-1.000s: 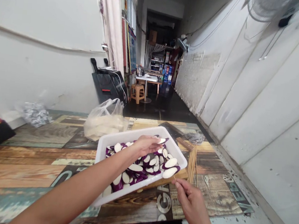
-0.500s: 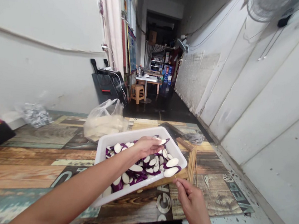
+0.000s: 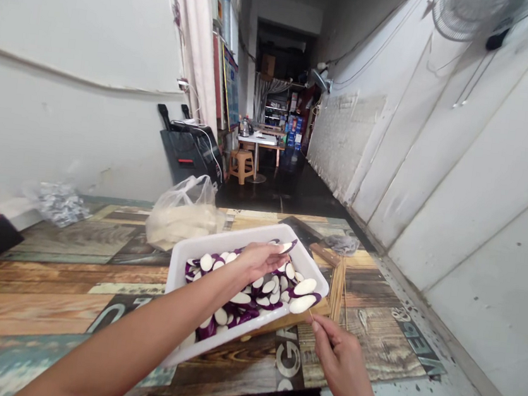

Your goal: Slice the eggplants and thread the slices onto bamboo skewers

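A white plastic tub on the table holds many slanted eggplant slices with purple skin and white flesh. Over its far right part, my left hand grips one eggplant slice between thumb and fingers. Outside the tub's near right corner, my right hand pinches a thin wooden skewer. On that skewer sit two eggplant slices, one behind the other, held by the tub's rim. The skewer's lower end is hidden in my right hand.
Right of the tub lie loose skewers and a knife with a wooden handle. A small grey plastic bag is behind them. A clear bag with pale contents stands behind the tub. At far left are silvery packets.
The slice in my left hand has tilted slightly and shows less of its white face. My right hand and the skewered slices stay nearly still; the whole view has shifted a little.
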Tool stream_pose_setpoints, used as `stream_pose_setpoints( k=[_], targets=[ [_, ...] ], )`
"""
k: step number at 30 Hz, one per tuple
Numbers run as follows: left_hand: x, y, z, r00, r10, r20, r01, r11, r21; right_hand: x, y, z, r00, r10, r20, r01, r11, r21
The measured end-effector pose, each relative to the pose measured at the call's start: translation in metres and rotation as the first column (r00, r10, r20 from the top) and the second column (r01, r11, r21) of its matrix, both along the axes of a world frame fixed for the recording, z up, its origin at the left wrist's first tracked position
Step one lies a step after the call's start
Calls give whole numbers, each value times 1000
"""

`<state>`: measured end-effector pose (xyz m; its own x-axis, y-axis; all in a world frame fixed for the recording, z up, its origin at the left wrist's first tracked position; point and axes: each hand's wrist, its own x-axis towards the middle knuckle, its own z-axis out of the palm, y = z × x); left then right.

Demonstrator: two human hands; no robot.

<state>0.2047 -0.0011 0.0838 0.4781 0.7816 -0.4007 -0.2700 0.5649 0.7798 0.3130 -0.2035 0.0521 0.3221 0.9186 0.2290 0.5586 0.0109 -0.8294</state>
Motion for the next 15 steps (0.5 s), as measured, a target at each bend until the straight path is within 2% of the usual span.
stream_pose_setpoints(
  k=[15],
  targets=[
    [1,0,-2,1000,-1,15,1,1000,24,-1,1,2,1000,8,-1,-8,1000,8]
  ],
)
